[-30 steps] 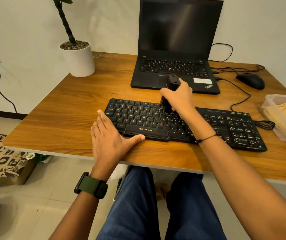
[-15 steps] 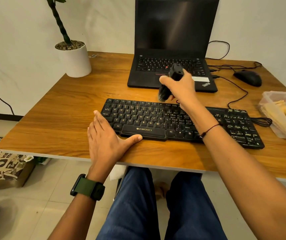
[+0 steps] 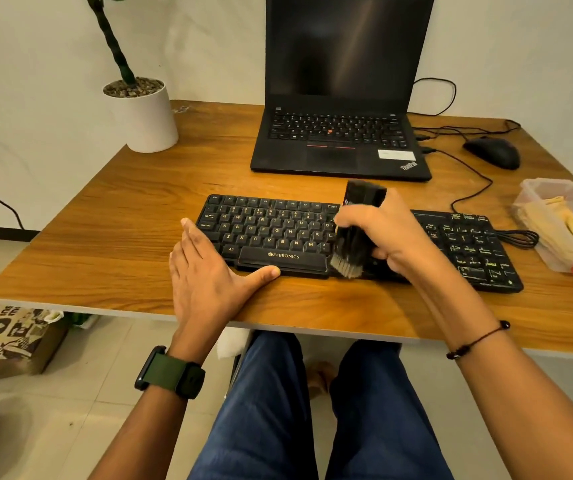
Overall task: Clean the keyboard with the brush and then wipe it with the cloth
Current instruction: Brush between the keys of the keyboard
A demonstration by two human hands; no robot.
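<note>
Gripping brush: my right hand [image 3: 387,233] grips the brush [image 3: 356,233], bristles on the keyboard [image 3: 271,233] (near edge).
Left hand [image 3: 208,278]: flat on the table [image 3: 122,220], thumb touching the keyboard.

We see the right hand [image 3: 387,233] curled round a black brush with pale bristle tips [image 3: 354,242], its bristles down on the near edge of the black wired keyboard [image 3: 278,233], just right of the space bar. Left of that grip, the left hand [image 3: 208,278] lies flat on the wooden table [image 3: 122,220], thumb touching the keyboard's front edge. Beyond the grip stands an open black laptop [image 3: 340,140]; far right of it, a clear plastic box holding a yellow cloth [image 3: 562,223]. A white plant pot [image 3: 144,116] sits far left.
</note>
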